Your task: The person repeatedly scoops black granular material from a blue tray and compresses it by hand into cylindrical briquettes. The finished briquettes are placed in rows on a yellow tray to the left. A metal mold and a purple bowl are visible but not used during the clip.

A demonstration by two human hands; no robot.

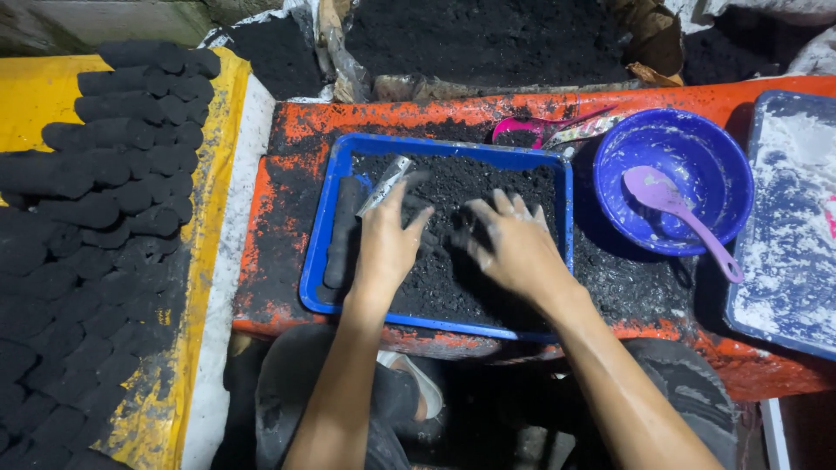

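Observation:
A blue tray (315, 261) filled with black powder (475, 187) lies on an orange table. My left hand (386, 244) rests on the powder with fingers spread, right beside a short metal tube (384, 185) and a black rod (341, 231) along the tray's left side. My right hand (514, 246) presses flat into the powder in the tray's middle, fingers apart and smeared black. Neither hand grips anything.
Rows of black cylindrical briquettes (96, 209) cover a yellow sheet (30, 91) at left. A blue bowl (675, 178) with a purple spoon (679, 218) stands at right, beside a blue tray dusted white (788, 226). A pink scoop (531, 130) lies behind. A heap of black powder (488, 39) fills the back.

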